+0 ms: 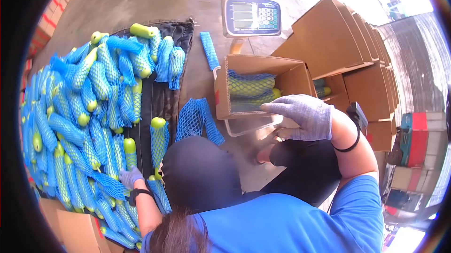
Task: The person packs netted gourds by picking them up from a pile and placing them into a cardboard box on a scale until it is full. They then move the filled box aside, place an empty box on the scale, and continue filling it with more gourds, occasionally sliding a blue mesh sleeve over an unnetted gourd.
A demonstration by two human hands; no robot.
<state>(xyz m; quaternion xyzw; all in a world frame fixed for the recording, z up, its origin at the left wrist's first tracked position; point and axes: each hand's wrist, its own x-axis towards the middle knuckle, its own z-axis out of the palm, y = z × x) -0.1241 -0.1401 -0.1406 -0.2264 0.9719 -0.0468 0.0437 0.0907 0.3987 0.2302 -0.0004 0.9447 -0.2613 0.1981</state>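
My left hand (131, 177), in a pale glove, is at the lower end of a light green gourd (130, 153) in a blue foam net. Its fingers are curled against that end, partly hidden. The gourd lies at the right edge of a large pile of netted gourds (70, 130). My right hand (303, 115), gloved too, hovers by the near right corner of an open cardboard box (293, 81). Its fingers are stretched out and hold nothing. Netted gourds (251, 86) lie inside the box.
A scale display (252, 16) stands behind the box. Stacked open cartons (329, 41) rise on the right. Loose blue nets (192, 119) lie on the floor left of the box, beside a black cloth (150, 98). Another carton (77, 229) sits at lower left.
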